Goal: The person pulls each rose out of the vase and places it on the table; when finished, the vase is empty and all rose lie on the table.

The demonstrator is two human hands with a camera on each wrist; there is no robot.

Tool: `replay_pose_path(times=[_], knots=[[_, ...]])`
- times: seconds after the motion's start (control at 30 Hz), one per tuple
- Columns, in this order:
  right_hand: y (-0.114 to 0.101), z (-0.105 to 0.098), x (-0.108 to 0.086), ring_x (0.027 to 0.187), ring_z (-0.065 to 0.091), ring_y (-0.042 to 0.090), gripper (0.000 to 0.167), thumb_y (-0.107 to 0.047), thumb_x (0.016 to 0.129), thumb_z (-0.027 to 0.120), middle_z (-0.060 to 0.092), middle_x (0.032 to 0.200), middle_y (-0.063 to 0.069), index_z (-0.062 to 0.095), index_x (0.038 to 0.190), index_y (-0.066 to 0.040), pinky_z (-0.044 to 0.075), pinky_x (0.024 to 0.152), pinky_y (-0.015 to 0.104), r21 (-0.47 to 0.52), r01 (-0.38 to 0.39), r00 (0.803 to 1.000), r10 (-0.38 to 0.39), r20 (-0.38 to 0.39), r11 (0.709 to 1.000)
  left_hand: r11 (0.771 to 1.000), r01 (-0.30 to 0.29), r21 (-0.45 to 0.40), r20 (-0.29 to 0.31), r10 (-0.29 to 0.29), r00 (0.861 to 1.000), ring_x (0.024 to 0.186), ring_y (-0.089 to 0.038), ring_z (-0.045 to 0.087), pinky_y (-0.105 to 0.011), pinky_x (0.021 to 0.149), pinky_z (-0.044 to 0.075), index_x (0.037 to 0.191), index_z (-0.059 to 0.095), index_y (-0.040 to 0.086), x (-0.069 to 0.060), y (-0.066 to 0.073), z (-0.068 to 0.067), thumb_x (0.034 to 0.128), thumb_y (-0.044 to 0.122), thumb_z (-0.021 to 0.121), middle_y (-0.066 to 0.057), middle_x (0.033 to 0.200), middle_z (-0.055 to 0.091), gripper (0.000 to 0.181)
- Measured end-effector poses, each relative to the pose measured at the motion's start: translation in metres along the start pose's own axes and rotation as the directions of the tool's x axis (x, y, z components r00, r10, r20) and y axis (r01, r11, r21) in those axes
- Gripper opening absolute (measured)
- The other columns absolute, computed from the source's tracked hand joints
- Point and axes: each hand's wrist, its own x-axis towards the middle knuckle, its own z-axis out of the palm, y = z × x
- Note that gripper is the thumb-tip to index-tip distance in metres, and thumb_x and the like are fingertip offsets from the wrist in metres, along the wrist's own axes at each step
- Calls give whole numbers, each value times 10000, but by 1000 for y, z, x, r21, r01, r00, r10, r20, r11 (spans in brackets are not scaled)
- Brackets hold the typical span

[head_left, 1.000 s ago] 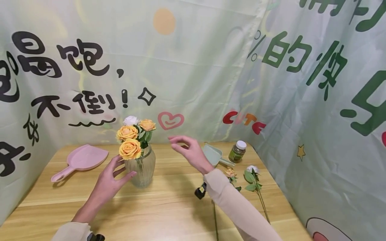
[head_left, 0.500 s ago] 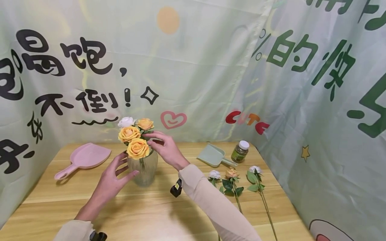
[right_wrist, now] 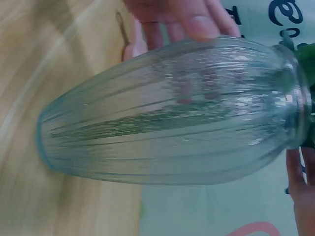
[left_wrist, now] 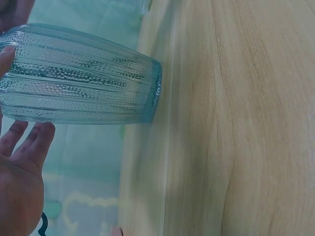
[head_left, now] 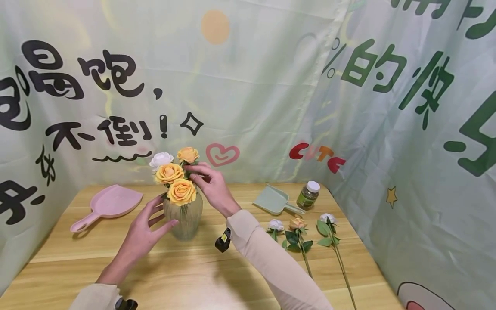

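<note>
A ribbed glass vase (head_left: 184, 221) stands upright on the table, its lower end touching the wood in both wrist views. My left hand (head_left: 144, 231) holds its left side, with the thumb in front and fingers (left_wrist: 37, 142) along the side. In the vase are two nearer yellow roses (head_left: 182, 191), a farther yellow rose (head_left: 187, 154) and a white rose (head_left: 160, 161). My right hand (head_left: 212, 185) reaches in above the vase's rim, thumb and fingers bent together at a rose stem behind the yellow blooms. Its fingertips are partly hidden by flowers and leaves.
Loose on the table at right lie a yellow-orange rose (head_left: 298, 224) and white roses (head_left: 327, 218), one stem partly behind the right sleeve. A green dustpan (head_left: 272, 200) and a white-lidded jar (head_left: 308, 196) stand behind them. A pink dustpan (head_left: 115, 200) lies left, printed curtains behind.
My right hand has come left from beside the vase to the stems. The front yellow roses have shifted right and the white one left and slightly down. My left hand stays on the vase.
</note>
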Motion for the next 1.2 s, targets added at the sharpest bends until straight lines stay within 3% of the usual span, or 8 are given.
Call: replay_pose_path(times=[0.1, 0.2, 0.33, 0.6, 0.7, 0.8, 1.03, 1.2], knots=[[-9, -7, 3, 1200, 698, 169, 303, -45, 1088, 643, 648, 1398, 203, 712, 1374, 29, 632, 1062, 253, 47, 60, 995, -56, -82, 997, 1000, -5, -6, 1, 5, 1000, 1477, -412, 532, -465, 1144, 588, 1690, 365, 176, 0, -1, 1, 992, 332, 839, -153, 1701, 440, 858], [-20, -17, 7, 1184, 724, 174, 294, -28, 1068, 663, 649, 1385, 206, 712, 1347, 54, 645, 1056, 273, 90, 114, 981, -97, -169, 989, 1000, -18, -5, -4, 18, 1000, 1477, -395, 531, -247, 1111, 602, 1697, 361, 191, 0, -3, 1, 994, 335, 836, -133, 1715, 430, 861], [-39, -34, 12, 1108, 753, 148, 294, -19, 1058, 666, 669, 1400, 187, 697, 1338, 68, 682, 975, 284, 159, 153, 957, -106, -271, 975, 1000, -29, -4, -12, 29, 1000, 1474, -382, 532, -17, 1040, 499, 1704, 356, 219, -1, -6, 2, 994, 334, 836, -97, 1726, 426, 865], [-77, -82, 11, 1125, 750, 130, 283, -3, 1032, 719, 716, 1396, 78, 715, 1312, 32, 673, 983, 259, 222, 255, 852, -110, -513, 941, 999, -34, -13, -18, 34, 999, 1466, -409, 534, -20, 1035, 506, 1687, 375, 140, -1, -6, 3, 994, 312, 838, -145, 1707, 439, 851], [-84, -101, 5, 1109, 749, 133, 265, -6, 1031, 729, 720, 1379, 53, 739, 1296, -10, 668, 930, 225, 185, 254, 834, -117, -539, 949, 1000, -25, -13, -15, 25, 1000, 1467, -410, 533, -47, 1044, 526, 1686, 374, 140, -2, -6, 3, 995, 324, 836, -147, 1708, 436, 851], [-86, -118, -6, 1115, 757, 139, 268, -29, 1033, 740, 706, 1416, 42, 751, 1300, -40, 666, 936, 232, 162, 210, 846, -96, -524, 964, 1000, -20, -12, -14, 20, 1000, 1469, -416, 529, -44, 1036, 528, 1690, 368, 143, -2, -6, 1, 999, 330, 832, -148, 1710, 433, 853], [-76, -137, -40, 1112, 762, 159, 291, -122, 1058, 737, 660, 1472, 51, 735, 1346, -83, 660, 1011, 289, 57, -35, 923, 55, -381, 998, 999, -36, -12, -21, 36, 999, 1463, -427, 530, 3, 1019, 492, 1684, 376, 124, -1, -5, 1, 999, 303, 833, -157, 1706, 438, 842], [-53, -139, -72, 1200, 740, 202, 314, -104, 1057, 721, 635, 1530, 50, 711, 1371, -89, 651, 1029, 263, -11, -231, 931, 217, -293, 973, 999, -30, -15, -14, 30, 999, 1464, -412, 529, -13, 1027, 505, 1687, 376, 147, -1, -2, 2, 999, 305, 832, -148, 1713, 433, 840]])
